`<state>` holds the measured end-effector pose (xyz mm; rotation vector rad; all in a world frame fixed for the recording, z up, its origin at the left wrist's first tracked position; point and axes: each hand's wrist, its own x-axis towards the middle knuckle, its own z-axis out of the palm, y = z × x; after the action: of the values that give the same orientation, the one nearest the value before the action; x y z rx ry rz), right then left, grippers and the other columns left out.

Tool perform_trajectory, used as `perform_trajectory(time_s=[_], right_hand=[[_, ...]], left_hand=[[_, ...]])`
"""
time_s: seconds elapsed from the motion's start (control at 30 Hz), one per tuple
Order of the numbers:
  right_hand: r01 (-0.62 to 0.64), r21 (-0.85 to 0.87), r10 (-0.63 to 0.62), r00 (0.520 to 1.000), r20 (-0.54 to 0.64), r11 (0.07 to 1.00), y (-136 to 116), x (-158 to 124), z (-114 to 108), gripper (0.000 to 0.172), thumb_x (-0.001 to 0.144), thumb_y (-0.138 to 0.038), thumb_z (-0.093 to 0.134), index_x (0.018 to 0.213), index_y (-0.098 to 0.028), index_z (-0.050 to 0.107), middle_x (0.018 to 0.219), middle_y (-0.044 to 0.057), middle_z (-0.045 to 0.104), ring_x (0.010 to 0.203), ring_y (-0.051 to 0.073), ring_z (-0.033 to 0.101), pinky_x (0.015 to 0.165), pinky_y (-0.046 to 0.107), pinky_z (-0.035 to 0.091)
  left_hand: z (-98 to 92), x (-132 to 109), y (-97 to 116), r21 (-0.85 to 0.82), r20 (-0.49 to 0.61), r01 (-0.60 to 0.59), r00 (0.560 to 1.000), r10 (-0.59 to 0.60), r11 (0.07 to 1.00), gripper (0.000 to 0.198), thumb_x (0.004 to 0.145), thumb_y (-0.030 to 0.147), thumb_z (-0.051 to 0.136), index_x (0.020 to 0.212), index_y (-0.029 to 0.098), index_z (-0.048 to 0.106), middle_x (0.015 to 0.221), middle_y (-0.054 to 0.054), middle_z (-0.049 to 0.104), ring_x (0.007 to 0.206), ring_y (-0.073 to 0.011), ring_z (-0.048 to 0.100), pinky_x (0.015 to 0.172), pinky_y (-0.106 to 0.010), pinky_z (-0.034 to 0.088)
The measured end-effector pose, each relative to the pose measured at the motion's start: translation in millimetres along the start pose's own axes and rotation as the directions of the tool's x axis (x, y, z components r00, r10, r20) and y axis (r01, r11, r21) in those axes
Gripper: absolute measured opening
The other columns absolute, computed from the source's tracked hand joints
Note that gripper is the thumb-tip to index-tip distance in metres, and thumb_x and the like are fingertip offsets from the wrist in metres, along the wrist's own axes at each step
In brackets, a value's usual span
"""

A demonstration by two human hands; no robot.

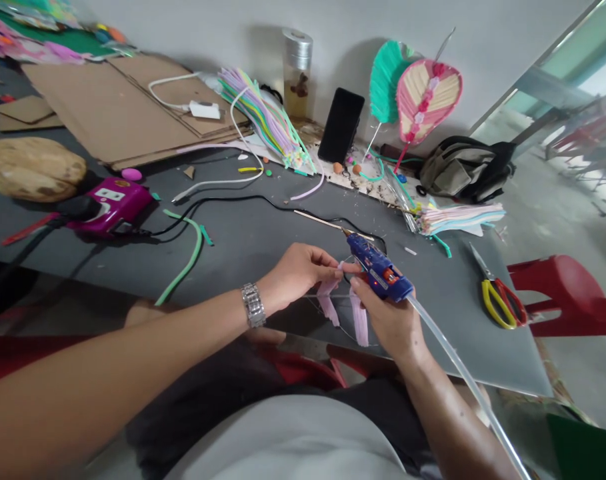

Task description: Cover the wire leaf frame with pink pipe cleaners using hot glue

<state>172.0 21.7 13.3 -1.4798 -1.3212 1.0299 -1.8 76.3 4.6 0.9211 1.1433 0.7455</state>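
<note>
Hot-glue gun (pixel 377 267) over my grey table (pixel 247 250)
My right hand (pixel 393 320) grips it; my left hand (pixel 299 275) pinches lilac chenille work (pixel 360 321) at the near edge; pale wall (pixel 207 33) behind, red chair (pixel 565 287) rightward.

Blue glue gun (pixel 377 269) tilts — pink strips (pixel 360 320) nearby.

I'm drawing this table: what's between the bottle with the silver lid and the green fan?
The head view shows a black phone propped between the bottle and the green fan.
</note>
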Motion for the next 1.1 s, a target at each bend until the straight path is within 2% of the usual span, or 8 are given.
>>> perform_trajectory(time_s=[0.2,0.37,0.47,0.63,0.77,0.97,1.1], right_hand=[[0.029,-0.07,-0.026,0.998,0.05,0.997,-0.2,5.8,-8.2,0.027,0.086,-0.042,0.075,0.102,-0.021,0.079,0.081,0.002,0.074,0.066,0.016,0.06,0.064,0.03,0.051],[0.081,-0.074,-0.079,0.996,0.029,0.994,-16.0,10.9,-11.4,0.024,0.087,-0.038,0.073,0.103,-0.022,0.078,0.091,0.004,0.076,0.07,0.018,0.063,0.065,0.03,0.052],[0.157,-0.153,-0.141,0.984,0.109,0.976,-22.6,15.7,-11.7,0.022,0.088,-0.036,0.07,0.106,-0.023,0.075,0.092,0.004,0.075,0.075,0.018,0.063,0.069,0.03,0.051],[0.325,-0.372,-0.238,0.936,0.261,0.87,-28.7,25.8,-13.5,0.007,0.088,-0.03,0.063,0.089,-0.024,0.063,0.074,-0.002,0.062,0.063,0.014,0.049,0.062,0.026,0.041],[0.455,-0.446,-0.31,0.879,0.361,0.77,-36.7,32.4,-13.3,0.007,0.086,-0.026,0.058,0.083,-0.025,0.052,0.068,-0.004,0.052,0.061,0.013,0.042,0.06,0.025,0.036],[0.536,-0.528,-0.368,0.841,0.396,0.659,-46.3,36.3,-8.4,0.01,0.085,-0.026,0.056,0.079,-0.025,0.047,0.063,-0.003,0.051,0.057,0.014,0.041,0.057,0.027,0.03],[0.595,-0.556,-0.426,0.804,0.415,0.581,-48.4,36.2,-7.7,0.013,0.086,-0.028,0.057,0.079,-0.025,0.048,0.066,-0.001,0.053,0.06,0.015,0.042,0.059,0.027,0.03]], left_hand=[[1.8,-2.7,5.5,-0.021,-0.001,0.031,1.0,-0.031,0.999,0.01,0.069,0.012,0.078,0.068,0.013,0.068,0.058,0.0,0.064,0.05,-0.0074,0.053,0.05,-0.019,0.039],[4.9,-7.4,7.5,-0.103,-0.003,0.033,0.999,-0.033,0.994,0.012,0.069,0.009,0.076,0.068,0.014,0.065,0.058,0.001,0.063,0.053,-0.0089,0.058,0.051,-0.019,0.043],[5.7,-6.2,4.8,-0.142,-0.009,0.026,1.0,-0.028,0.989,0.012,0.069,0.008,0.075,0.069,0.014,0.065,0.059,0.001,0.063,0.055,-0.0098,0.06,0.053,-0.02,0.045],[5.9,-3.4,0.1,-0.137,-0.031,-0.03,0.999,0.026,0.99,0.012,0.068,0.007,0.073,0.066,0.014,0.064,0.056,0.002,0.062,0.051,-0.0077,0.054,0.051,-0.02,0.041],[6.1,-5.4,0.2,-0.139,-0.011,-0.061,0.998,0.06,0.988,0.009,0.064,0.006,0.071,0.065,0.013,0.065,0.058,0.002,0.062,0.054,-0.0084,0.055,0.053,-0.02,0.042],[9.4,-5.1,-2.0,-0.108,-0.018,-0.099,0.995,0.097,0.989,0.011,0.063,0.01,0.073,0.062,0.014,0.063,0.054,0.004,0.057,0.049,-0.0069,0.048,0.049,-0.019,0.035],[11.9,-4.5,-6.2,-0.041,-0.049,-0.176,0.983,0.174,0.983,0.013,0.063,0.014,0.076,0.062,0.014,0.063,0.059,0.002,0.061,0.055,-0.0089,0.052,0.053,-0.021,0.04]])
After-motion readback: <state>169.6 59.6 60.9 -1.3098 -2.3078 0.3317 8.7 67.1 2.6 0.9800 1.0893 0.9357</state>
